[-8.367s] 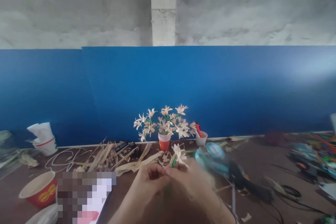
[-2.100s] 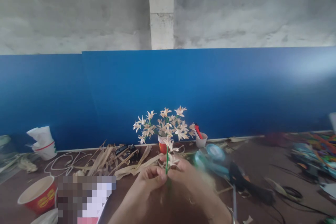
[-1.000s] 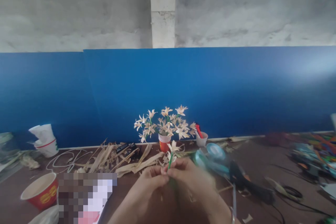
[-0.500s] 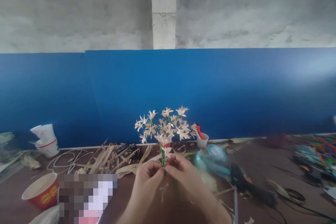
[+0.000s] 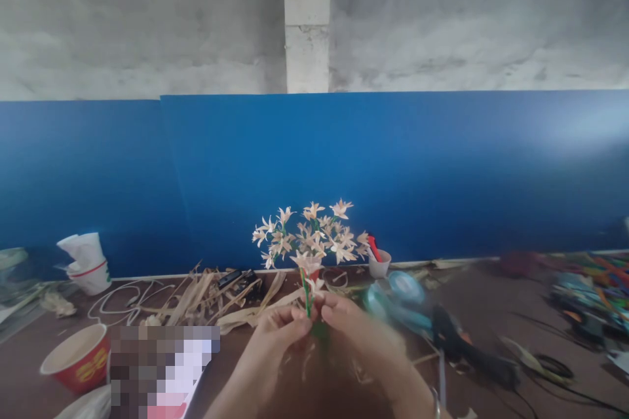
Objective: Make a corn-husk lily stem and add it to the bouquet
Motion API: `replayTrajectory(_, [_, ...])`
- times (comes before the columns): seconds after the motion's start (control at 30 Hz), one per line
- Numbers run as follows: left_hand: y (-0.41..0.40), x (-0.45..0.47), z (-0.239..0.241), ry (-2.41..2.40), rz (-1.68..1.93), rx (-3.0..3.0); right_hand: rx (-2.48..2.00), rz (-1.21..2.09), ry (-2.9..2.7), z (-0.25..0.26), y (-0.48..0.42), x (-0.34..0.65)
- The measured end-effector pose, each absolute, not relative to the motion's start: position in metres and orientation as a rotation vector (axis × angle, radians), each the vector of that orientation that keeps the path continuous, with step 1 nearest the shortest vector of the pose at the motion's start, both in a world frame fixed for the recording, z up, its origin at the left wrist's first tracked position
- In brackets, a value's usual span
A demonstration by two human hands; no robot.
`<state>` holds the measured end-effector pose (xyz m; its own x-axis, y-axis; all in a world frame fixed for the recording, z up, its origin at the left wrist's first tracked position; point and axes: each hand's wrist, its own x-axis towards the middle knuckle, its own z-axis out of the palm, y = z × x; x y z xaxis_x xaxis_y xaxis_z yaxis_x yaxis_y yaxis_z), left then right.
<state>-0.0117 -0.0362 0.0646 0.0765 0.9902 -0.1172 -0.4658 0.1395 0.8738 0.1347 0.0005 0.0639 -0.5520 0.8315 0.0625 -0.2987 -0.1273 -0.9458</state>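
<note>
My left hand (image 5: pixel 281 332) is closed, thumb and fingers pinching a thin green flower stem (image 5: pixel 307 298) that stands upright. A pale cream artificial flower (image 5: pixel 307 263) tops the stem, and a second pale flower (image 5: pixel 317 288) sits lower on its right side. My right hand (image 5: pixel 346 324) pinches at the base of that lower flower; its fingertips partly hide the join. Just behind, a bunch of similar cream flowers (image 5: pixel 343 249) spreads out over a small red pot (image 5: pixel 314 273), mostly hidden by the held flower.
Dried husk strips (image 5: pixel 189 294) and a white cable (image 5: pixel 105 301) lie to the left, near a red paper bowl (image 5: pixel 78 360) and a white cup (image 5: pixel 91 276). On the right are teal tape rolls (image 5: pixel 405 288), a white cup (image 5: pixel 379 265) and a black tool (image 5: pixel 472 353). A blue panel (image 5: pixel 314 157) stands behind.
Both hands have shifted slightly down, and the held stem has moved a little to the right. My right fingers have drawn slightly away from the left ones.
</note>
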Motion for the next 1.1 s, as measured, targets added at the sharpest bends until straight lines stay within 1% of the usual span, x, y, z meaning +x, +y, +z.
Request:
replayTrajectory(0.17, [-0.036,-0.009,0.057,0.817,1.173,0.804,-0.846,1.665,-1.29,0.083,-0.015,0.134])
replayTrajectory(0.33, [-0.034,-0.007,0.057,1.034,1.144,0.983,-0.859,1.478,-1.308,0.061,-0.006,0.129])
replayTrajectory(0.47, [-0.037,-0.003,0.063,1.219,1.284,1.266,-0.991,1.295,-1.387,0.053,-0.003,0.125])
replayTrajectory(0.6, [-0.039,0.001,0.063,1.317,1.425,1.222,-1.124,1.165,-1.368,0.058,-0.006,0.123])
replayTrajectory(0.67, [-0.038,0.001,0.062,1.273,1.429,1.132,-1.05,1.252,-1.365,0.06,-0.006,0.124])
replayTrajectory(0.77, [-0.036,-0.002,0.061,1.14,1.381,0.969,-0.861,1.475,-1.405,0.065,-0.004,0.128])
replayTrajectory(0.93, [-0.034,-0.01,0.059,0.967,1.343,0.803,-0.959,1.679,-1.317,0.074,-0.007,0.131])
replayTrajectory(1.03, [-0.035,-0.013,0.059,0.957,1.34,0.8,-0.897,1.773,-1.327,0.076,-0.008,0.131])
replayTrajectory(1.1, [-0.035,-0.014,0.06,0.963,1.325,0.805,-0.862,1.773,-1.33,0.074,-0.008,0.132])
